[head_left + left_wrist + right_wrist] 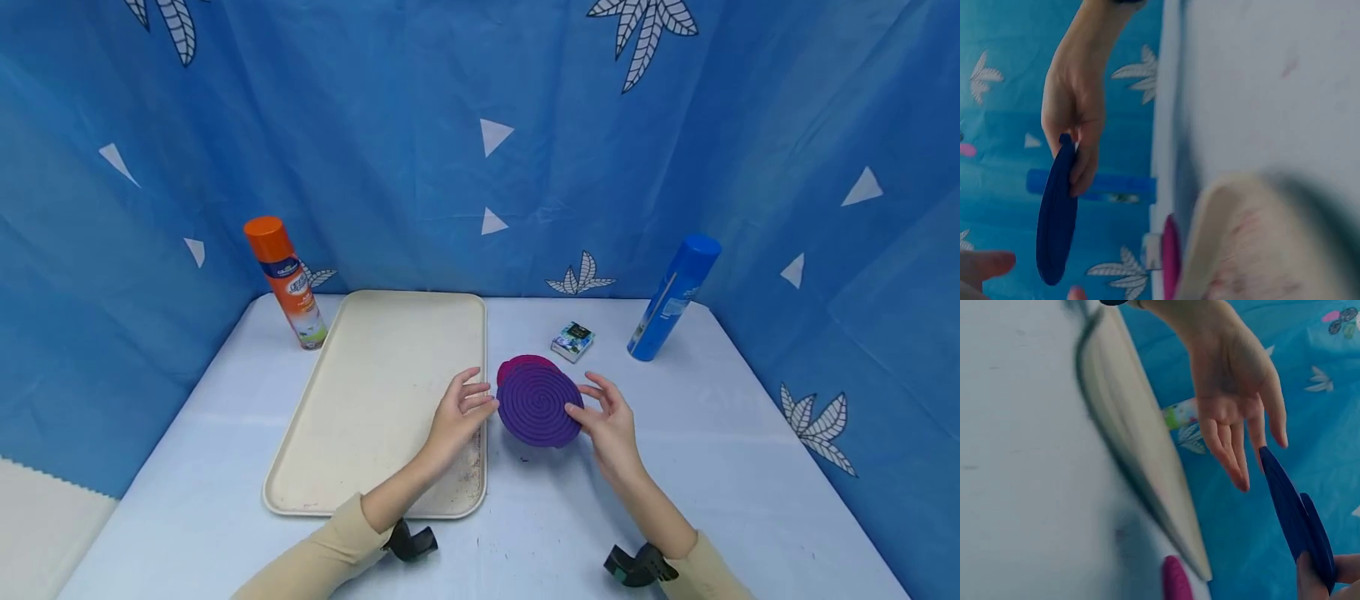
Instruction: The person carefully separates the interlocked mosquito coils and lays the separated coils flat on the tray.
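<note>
Right of the cream rectangular tray (405,358), a purple ridged disc (538,408) held above the table

Just off the tray's right edge, the disc is raised over the white table (712,467), its face toward the head camera. It is round, thin and rubbery-looking, with a ridge coiling in a spiral from centre to rim and a small tab at the edge. Edge-on in the wrist views, it looks dark blue.

On the side away from the tray, the right hand (613,429) pinches the disc's rim between thumb and fingers. The left hand (453,417) reaches across the tray's right edge, fingers nearly straight and thumb apart, tips by the disc's other side; whether they touch it I cannot tell.

Partly hidden behind the purple one, a magenta round disc (517,363) lies just beside the tray. Farther right of the tray are a small patterned box (573,342) and a blue cylindrical can (673,297); an orange-capped can (287,283) stands near its far left corner.
</note>
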Available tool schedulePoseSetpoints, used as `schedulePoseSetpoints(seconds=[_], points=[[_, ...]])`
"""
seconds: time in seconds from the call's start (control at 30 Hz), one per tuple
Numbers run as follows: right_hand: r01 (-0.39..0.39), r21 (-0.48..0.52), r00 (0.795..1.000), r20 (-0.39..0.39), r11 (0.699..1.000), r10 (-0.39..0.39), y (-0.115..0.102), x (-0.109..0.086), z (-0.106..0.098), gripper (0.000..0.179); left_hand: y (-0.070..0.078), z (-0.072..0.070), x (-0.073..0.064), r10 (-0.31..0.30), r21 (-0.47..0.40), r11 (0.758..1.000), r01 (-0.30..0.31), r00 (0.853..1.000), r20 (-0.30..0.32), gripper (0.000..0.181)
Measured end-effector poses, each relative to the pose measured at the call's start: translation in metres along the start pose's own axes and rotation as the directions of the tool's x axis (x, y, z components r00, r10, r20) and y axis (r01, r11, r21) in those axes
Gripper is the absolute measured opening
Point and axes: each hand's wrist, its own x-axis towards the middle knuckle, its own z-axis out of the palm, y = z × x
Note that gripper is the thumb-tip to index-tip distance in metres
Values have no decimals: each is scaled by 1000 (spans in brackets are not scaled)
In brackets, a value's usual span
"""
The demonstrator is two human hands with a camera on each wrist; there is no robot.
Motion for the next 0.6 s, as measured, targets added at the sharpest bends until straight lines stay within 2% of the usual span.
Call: schedulePoseSetpoints(seconds=[0.13,0.27,0.4,0.53,0.6], points=[[64,89,998,-7,994,-64,-20,9,17,69,19,-7,20,-5,-70,998,5,1000,4,67],[92,166,995,19,982,-96,-37,16,36,73,35,-12,37,80,-122,989,-88,994,-68,64],[84,251,991,83,964,-108,-51,20,52,68,50,-17,47,179,-127,972,-197,974,-137,51],[86,298,982,137,951,-131,-58,20,64,67,57,-21,47,256,44,967,-252,955,-148,30],[94,295,979,145,951,-142,-58,19,68,67,57,-22,46,290,177,947,-267,949,-121,23]])
